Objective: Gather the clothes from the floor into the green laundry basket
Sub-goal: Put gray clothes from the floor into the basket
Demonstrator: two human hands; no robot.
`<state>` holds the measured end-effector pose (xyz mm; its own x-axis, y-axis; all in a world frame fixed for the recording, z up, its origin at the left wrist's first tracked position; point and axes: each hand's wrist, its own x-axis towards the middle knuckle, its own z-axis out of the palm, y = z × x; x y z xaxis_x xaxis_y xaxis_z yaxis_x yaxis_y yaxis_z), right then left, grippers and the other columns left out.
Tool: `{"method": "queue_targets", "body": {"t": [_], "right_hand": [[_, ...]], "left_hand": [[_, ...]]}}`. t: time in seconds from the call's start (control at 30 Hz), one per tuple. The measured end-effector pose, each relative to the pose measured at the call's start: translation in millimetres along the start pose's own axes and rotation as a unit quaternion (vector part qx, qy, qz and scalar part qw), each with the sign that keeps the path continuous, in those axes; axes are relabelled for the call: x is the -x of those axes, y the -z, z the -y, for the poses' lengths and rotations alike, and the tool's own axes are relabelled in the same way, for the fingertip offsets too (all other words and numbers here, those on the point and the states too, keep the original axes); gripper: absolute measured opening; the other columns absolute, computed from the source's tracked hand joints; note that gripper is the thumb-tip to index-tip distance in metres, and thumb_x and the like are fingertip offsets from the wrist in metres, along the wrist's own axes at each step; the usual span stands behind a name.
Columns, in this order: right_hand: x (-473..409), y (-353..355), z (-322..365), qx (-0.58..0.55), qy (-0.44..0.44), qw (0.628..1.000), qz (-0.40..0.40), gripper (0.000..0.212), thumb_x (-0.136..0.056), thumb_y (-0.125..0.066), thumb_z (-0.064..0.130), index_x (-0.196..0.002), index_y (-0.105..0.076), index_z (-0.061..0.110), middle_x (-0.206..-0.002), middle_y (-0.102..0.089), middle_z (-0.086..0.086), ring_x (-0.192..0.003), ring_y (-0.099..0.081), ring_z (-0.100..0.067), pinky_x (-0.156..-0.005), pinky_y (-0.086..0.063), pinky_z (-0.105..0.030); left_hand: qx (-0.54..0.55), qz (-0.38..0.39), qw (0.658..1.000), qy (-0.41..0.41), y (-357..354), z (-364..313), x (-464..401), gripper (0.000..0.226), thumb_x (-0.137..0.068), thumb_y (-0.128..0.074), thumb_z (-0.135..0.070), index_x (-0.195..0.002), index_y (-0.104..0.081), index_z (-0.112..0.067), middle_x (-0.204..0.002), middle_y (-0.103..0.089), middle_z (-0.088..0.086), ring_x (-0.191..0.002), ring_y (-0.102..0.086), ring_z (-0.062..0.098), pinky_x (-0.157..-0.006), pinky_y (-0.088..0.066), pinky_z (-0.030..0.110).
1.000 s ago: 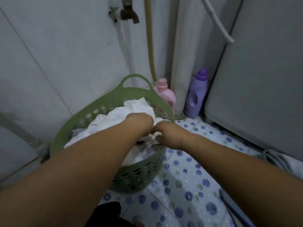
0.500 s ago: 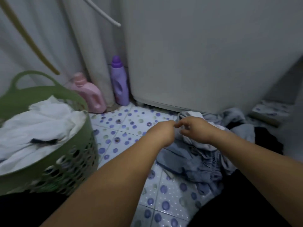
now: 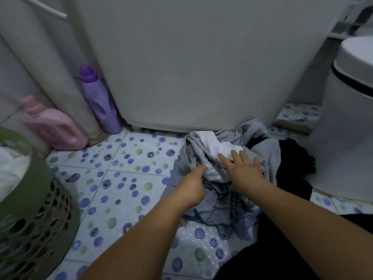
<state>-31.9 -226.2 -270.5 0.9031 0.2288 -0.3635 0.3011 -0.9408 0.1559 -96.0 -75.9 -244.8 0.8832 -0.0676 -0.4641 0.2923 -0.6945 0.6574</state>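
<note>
A heap of clothes lies on the tiled floor in front of the white machine: grey-blue garments (image 3: pixel 232 207), a white piece (image 3: pixel 218 152) on top and dark ones (image 3: pixel 290 158) to the right. My right hand (image 3: pixel 244 170) lies flat on the white piece with its fingers spread. My left hand (image 3: pixel 191 184) touches the pile's left edge, fingers curled toward the cloth; whether it grips anything is hidden. The green laundry basket (image 3: pixel 38 215) stands at the far left with white clothes (image 3: pixel 10 168) inside.
A pink bottle (image 3: pixel 54 130) and a purple bottle (image 3: pixel 101 100) stand by the wall and a pipe (image 3: pixel 66 81). The white machine (image 3: pixel 197 63) fills the back. A white bin (image 3: pixel 351 118) stands at the right. Dotted floor tiles (image 3: pixel 121 178) lie between basket and pile.
Both hands left the basket and swung right to the pile on the floor. The right hand has opened flat onto the white piece; the left has reached the pile's edge.
</note>
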Motion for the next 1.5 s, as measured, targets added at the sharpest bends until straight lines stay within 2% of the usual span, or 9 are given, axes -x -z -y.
{"method": "queue_targets", "body": {"t": [0.17, 0.3, 0.47, 0.6, 0.73, 0.83, 1.0, 1.17, 1.5], "right_hand": [[-22, -13, 5, -0.085, 0.066, 0.987, -0.119, 0.023, -0.092, -0.049, 0.031, -0.105, -0.064, 0.021, -0.128, -0.051, -0.009, -0.129, -0.039, -0.026, -0.105, -0.027, -0.043], [-24, 20, 5, -0.496, 0.036, 0.861, -0.11, 0.026, -0.093, -0.05, 0.024, -0.071, -0.046, 0.012, -0.075, -0.051, -0.008, -0.078, -0.049, -0.02, -0.067, -0.036, -0.031], [-6, 62, 8, -0.73, 0.068, 0.676, -0.075, 0.025, -0.098, -0.045, 0.022, -0.075, -0.054, 0.021, -0.077, -0.06, -0.002, -0.079, -0.056, -0.02, -0.069, -0.043, -0.032], [13, 90, 24, -0.772, 0.132, 0.619, -0.059, 0.019, -0.099, -0.041, 0.015, -0.084, -0.053, 0.015, -0.086, -0.06, -0.008, -0.082, -0.058, -0.018, -0.07, -0.047, -0.027], [21, 106, 28, -0.695, 0.161, 0.693, -0.101, 0.015, -0.096, -0.048, 0.014, -0.083, -0.055, 0.014, -0.079, -0.058, -0.004, -0.07, -0.054, -0.009, -0.064, -0.046, -0.02], [22, 109, 19, -0.601, 0.158, 0.771, -0.143, 0.009, -0.088, -0.063, 0.019, -0.097, -0.06, 0.019, -0.097, -0.064, -0.002, -0.089, -0.059, -0.01, -0.088, -0.049, -0.03], [19, 88, 1, -0.304, 0.125, 0.937, -0.115, 0.111, -0.056, -0.075, 0.061, -0.147, -0.022, 0.024, -0.147, -0.038, -0.005, -0.133, -0.04, -0.025, -0.109, -0.038, -0.042], [16, 74, 22, -0.26, 0.114, 0.958, -0.044, 0.144, -0.048, -0.081, 0.062, -0.146, 0.022, 0.033, -0.161, 0.003, 0.0, -0.149, -0.003, -0.025, -0.117, -0.018, -0.053], [17, 84, 84, -0.241, 0.162, 0.957, -0.027, 0.14, -0.056, -0.08, 0.058, -0.146, 0.024, 0.03, -0.159, 0.019, 0.006, -0.148, 0.015, -0.019, -0.117, -0.003, -0.06]], "left_hand": [[0.023, -0.019, 1.0, 0.006, -7, 2, -14, 0.07, -0.095, -0.042, 0.0, -0.153, -0.011, -0.023, -0.144, -0.039, 0.015, -0.121, -0.051, 0.03, -0.094, -0.042, 0.029], [0.086, -0.114, 0.99, 0.013, 2, 7, -22, 0.11, -0.076, -0.075, -0.011, -0.152, 0.001, -0.035, -0.153, -0.015, 0.012, -0.136, -0.035, 0.03, -0.107, -0.039, 0.034], [0.188, -0.163, 0.968, 0.03, 6, -7, -26, 0.13, -0.064, -0.086, -0.027, -0.149, 0.012, -0.038, -0.158, 0.004, 0.002, -0.144, -0.021, 0.025, -0.109, -0.035, 0.035], [0.276, -0.219, 0.936, 0.023, 3, -22, -28, 0.111, -0.063, -0.084, -0.032, -0.149, -0.014, -0.034, -0.151, -0.02, 0.007, -0.13, -0.04, 0.027, -0.102, -0.048, 0.041], [0.305, -0.312, 0.899, -0.034, 21, -26, -24, 0.027, -0.082, -0.068, -0.021, -0.105, -0.054, -0.021, -0.119, -0.058, 0.009, -0.098, -0.06, 0.022, -0.084, -0.051, 0.033], [0.373, -0.332, 0.866, -0.044, 38, -28, -14, 0.016, -0.087, -0.065, -0.02, -0.097, -0.054, -0.026, -0.097, -0.064, 0.0, -0.099, -0.063, 0.023, -0.092, -0.051, 0.036], [0.598, -0.364, 0.713, -0.033, 71, -24, 3, 0.029, -0.091, -0.061, -0.025, -0.118, -0.059, -0.017, -0.114, -0.069, 0.007, -0.106, -0.066, 0.025, -0.098, -0.051, 0.045], [0.608, -0.435, 0.664, -0.009, 99, -16, 21, 0.026, -0.094, -0.054, -0.034, -0.108, -0.063, -0.014, -0.092, -0.068, 0.001, -0.094, -0.068, 0.021, -0.085, -0.056, 0.032], [0.681, -0.441, 0.584, -0.008, 180, -10, 90, 0.034, -0.098, -0.047, -0.037, -0.074, -0.054, -0.014, -0.07, -0.06, 0.001, -0.061, -0.058, 0.012, -0.052, -0.05, 0.023]]}}
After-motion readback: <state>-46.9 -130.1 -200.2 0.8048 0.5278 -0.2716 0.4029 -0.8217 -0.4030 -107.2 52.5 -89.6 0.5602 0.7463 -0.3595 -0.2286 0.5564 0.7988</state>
